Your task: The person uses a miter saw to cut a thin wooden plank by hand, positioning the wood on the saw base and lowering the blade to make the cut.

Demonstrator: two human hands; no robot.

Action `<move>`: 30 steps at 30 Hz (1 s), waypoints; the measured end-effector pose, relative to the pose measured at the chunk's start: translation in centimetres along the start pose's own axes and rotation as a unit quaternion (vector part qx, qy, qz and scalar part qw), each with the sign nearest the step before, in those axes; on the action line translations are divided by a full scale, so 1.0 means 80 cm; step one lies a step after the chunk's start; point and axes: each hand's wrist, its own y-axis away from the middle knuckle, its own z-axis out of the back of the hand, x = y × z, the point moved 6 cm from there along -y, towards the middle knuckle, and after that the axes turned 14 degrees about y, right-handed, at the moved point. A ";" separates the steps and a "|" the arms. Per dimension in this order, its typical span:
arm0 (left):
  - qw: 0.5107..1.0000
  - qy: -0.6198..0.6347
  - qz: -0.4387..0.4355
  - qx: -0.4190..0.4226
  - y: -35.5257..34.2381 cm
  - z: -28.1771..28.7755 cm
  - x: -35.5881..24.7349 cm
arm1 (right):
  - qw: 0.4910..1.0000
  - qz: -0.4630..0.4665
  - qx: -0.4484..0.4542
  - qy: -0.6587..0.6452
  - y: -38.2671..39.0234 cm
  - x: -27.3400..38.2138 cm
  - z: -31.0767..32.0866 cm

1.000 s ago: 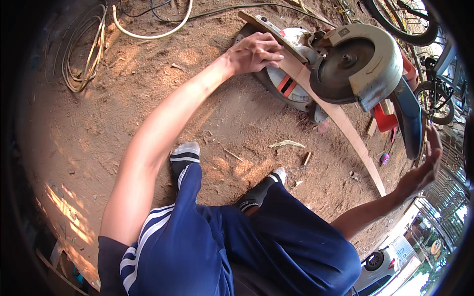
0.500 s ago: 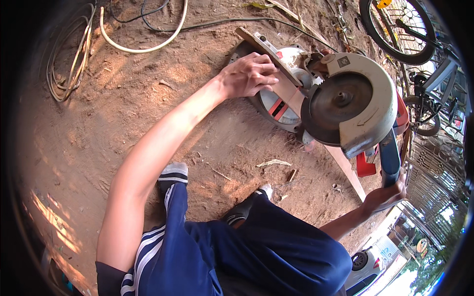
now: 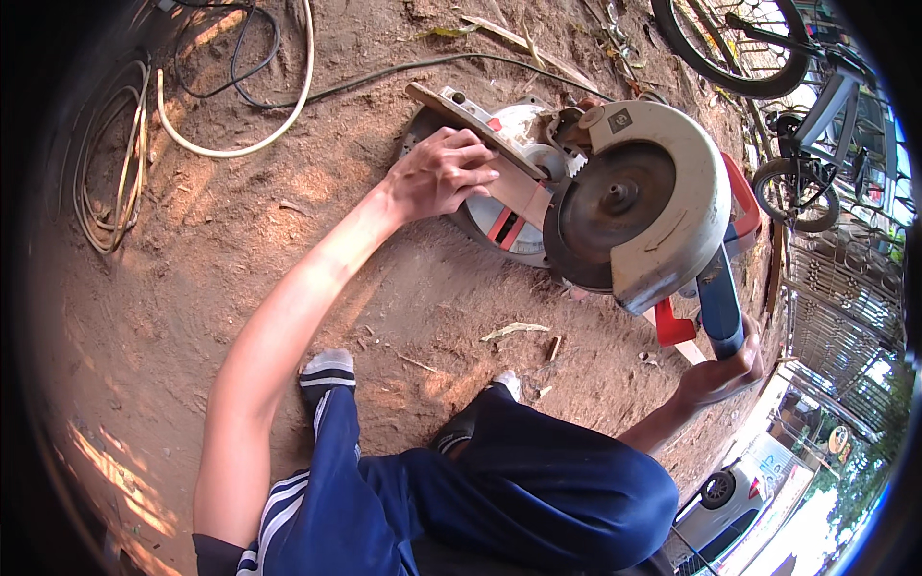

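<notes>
A mitre saw with a pale blade guard and a dark round blade stands on the ground ahead, to the right. A flat wooden plank lies across its base, along the fence, and passes under the blade. My left hand is closed on the plank beside the fence, its fingers curled, to the left of the blade. With my right hand I grip the saw's dark blue handle, near a red lever-like part. Where the blade meets the plank is hidden.
A pale hose and dark cable lie on the dirt at far left. My socked feet rest near the saw. Bicycles stand at far right, by a slatted fence. A white car is beyond.
My view has shifted, so the saw and both hands sit farther left in the picture. Both hands keep their holds. Less of the plank shows below the saw head.
</notes>
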 end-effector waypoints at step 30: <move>1.000 -0.004 0.004 0.005 -0.002 0.011 -0.005 | 0.982 0.104 0.144 0.065 -0.028 0.068 0.018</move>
